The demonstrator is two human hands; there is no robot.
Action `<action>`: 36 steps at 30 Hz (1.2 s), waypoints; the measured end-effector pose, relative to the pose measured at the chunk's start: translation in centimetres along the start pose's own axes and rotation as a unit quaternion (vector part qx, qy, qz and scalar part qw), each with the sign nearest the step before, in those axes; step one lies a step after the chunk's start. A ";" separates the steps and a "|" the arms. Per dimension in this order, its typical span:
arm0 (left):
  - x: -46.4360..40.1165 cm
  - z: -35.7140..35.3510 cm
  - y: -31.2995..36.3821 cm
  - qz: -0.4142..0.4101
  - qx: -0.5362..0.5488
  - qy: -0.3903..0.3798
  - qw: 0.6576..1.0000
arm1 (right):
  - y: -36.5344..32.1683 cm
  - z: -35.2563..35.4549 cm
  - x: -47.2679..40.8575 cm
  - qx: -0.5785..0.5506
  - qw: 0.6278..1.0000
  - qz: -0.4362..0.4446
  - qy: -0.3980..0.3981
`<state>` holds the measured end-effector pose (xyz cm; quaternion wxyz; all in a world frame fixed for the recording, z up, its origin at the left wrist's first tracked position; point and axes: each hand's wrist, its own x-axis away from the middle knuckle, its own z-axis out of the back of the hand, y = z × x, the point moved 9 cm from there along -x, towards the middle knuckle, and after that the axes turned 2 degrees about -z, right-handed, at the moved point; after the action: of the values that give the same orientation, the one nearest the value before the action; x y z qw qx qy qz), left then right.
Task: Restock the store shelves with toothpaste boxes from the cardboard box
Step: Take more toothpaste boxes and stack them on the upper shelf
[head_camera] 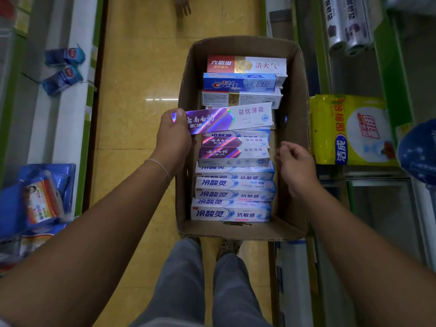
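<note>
Lifting a purple toothpaste box (226,119) by its left end, the left hand (173,135) pinches it just above the rows in the cardboard box (295,138). The right hand (296,166) hangs loosely curled over the carton's right side, holding nothing. A steadier carry would likely come from supporting the free end. The carton walls stand close on both sides, so raising straight up looks safest. The yellow floor (136,67) gives open room toward the left shelf (68,114).

Shop aisle, stocked shelves (70,95) either side, packaged goods (351,131), carton of toothpaste boxes (233,213)
</note>
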<state>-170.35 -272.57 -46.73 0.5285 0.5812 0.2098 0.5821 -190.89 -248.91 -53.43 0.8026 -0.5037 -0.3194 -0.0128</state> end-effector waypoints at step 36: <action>4.1 1.1 0.7 0.011 -0.006 -0.032 0.999 | -0.1 -1.4 0.7 -0.015 0.992 -0.029 -0.125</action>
<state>-168.69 -269.73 -44.02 0.5317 0.5989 0.1830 0.5702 -189.67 -249.88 -53.37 0.7480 -0.5042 -0.4311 0.0220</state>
